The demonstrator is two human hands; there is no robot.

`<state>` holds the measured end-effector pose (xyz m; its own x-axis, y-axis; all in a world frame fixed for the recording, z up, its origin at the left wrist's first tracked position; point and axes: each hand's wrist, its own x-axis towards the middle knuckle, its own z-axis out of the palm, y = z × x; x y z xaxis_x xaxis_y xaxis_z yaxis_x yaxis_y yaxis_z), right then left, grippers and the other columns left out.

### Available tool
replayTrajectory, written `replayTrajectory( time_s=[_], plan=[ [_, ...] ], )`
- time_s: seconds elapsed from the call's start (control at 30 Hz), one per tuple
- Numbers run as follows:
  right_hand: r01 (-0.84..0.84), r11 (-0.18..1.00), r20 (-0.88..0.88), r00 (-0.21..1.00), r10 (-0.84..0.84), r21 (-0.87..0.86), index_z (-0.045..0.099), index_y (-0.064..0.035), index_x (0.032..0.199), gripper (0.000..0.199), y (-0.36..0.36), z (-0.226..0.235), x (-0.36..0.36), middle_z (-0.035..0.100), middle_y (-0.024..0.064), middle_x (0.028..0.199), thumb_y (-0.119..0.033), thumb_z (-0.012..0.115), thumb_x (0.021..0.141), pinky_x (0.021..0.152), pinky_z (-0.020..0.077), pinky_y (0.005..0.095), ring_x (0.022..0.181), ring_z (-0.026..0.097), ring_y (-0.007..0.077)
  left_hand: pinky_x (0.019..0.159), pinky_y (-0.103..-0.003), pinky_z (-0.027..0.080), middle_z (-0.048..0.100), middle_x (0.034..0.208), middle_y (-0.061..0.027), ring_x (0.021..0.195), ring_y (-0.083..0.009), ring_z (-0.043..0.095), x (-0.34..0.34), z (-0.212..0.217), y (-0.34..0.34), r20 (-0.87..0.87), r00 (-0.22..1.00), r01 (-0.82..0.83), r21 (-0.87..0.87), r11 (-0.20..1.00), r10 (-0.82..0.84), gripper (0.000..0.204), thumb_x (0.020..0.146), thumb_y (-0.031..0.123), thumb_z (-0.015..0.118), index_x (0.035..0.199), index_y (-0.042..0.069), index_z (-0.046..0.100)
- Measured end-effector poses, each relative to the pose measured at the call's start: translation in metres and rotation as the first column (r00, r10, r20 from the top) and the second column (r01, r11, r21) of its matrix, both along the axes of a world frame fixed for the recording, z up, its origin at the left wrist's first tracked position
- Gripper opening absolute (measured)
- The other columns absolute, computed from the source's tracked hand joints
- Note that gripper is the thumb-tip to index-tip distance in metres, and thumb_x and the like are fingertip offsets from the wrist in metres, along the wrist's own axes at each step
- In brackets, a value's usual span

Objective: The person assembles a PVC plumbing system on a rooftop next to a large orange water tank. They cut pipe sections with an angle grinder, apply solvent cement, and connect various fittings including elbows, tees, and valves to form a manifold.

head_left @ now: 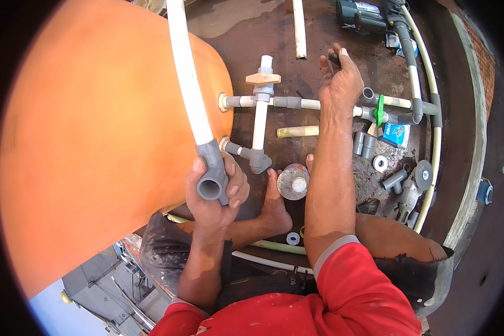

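My left hand [210, 201] is wrapped around a grey pipe tee [210, 162], whose open mouth points toward me. A long white pipe [187, 78] rises from the tee's far end past the orange tank [112, 112]. Farther out on the right, my right hand [341, 75] is raised with curled fingers around a small dark piece, its kind unclear. Below that hand runs a white pipe line with a green-handled valve [379, 110]. An upright branch with a tan-handled valve [263, 79] joins the line nearer the tank.
A round can [292, 182] stands between my feet. To the right lie grey couplings [364, 144], a blue packet [396, 134], a loose tee [395, 180] and an angle grinder [414, 190]. A pump [362, 17] sits at the back right. Two loose pipe pieces lie near the middle.
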<state>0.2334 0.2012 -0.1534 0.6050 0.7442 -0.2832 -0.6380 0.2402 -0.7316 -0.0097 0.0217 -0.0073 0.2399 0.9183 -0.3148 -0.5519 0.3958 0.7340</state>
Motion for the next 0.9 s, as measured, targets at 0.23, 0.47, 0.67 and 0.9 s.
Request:
replayTrajectory(
  time_s=[0.23,0.47,0.67,0.9],
  plan=[
    [0.268,0.821,0.863,0.172,0.475,-0.505,0.077,-0.0085,0.13,0.038,0.049,-0.075,0.026,0.075,0.0229,0.132,-0.021,0.078,0.095,0.099,0.0587,0.0527,0.118,0.074,0.0415,0.045,-0.028,0.034,0.053,0.067,-0.0049,0.046,-0.0138,0.045,-0.004,-0.003,0.003,0.008,1.0,0.015,0.023,1.0,-0.015,0.06,0.111,0.06,0.043,0.102,0.003,0.058],
    [-0.109,0.928,0.891,0.259,0.373,-0.357,0.071,-0.0047,0.135,0.041,-0.03,-0.036,-0.016,0.076,0.0193,0.107,-0.018,0.073,0.097,0.091,0.059,0.0507,0.105,0.075,0.0398,0.045,-0.028,0.034,0.053,0.067,-0.0048,0.046,-0.0135,0.044,-0.002,-0.001,0.005,0.033,0.999,-0.014,-0.002,1.0,0.014,0.06,0.112,0.06,0.042,0.103,0.003,0.058],
    [0.005,0.768,0.763,-0.108,0.637,-0.641,0.052,-0.0113,0.156,0.058,-0.012,-0.037,-0.041,0.074,0.0249,0.114,-0.008,0.063,0.098,0.087,0.0614,0.0538,0.101,0.077,0.0432,0.045,-0.028,0.034,0.053,0.066,-0.0051,0.046,-0.0139,0.044,-0.009,-0.001,0.005,0.031,0.999,-0.016,0.013,1.0,0.016,0.06,0.112,0.06,0.042,0.103,0.003,0.058],
    [0.101,0.778,0.725,-0.305,0.617,-0.62,0.055,-0.0091,0.151,0.052,-0.001,-0.044,-0.033,0.073,0.0223,0.104,-0.009,0.064,0.099,0.082,0.0626,0.0528,0.095,0.079,0.0407,0.044,-0.03,0.035,0.053,0.066,-0.0058,0.045,-0.0149,0.045,-0.006,-0.001,0.005,0.047,0.999,-0.021,-0.005,1.0,0.021,0.061,0.111,0.061,0.043,0.101,0.002,0.059]
  ],
)
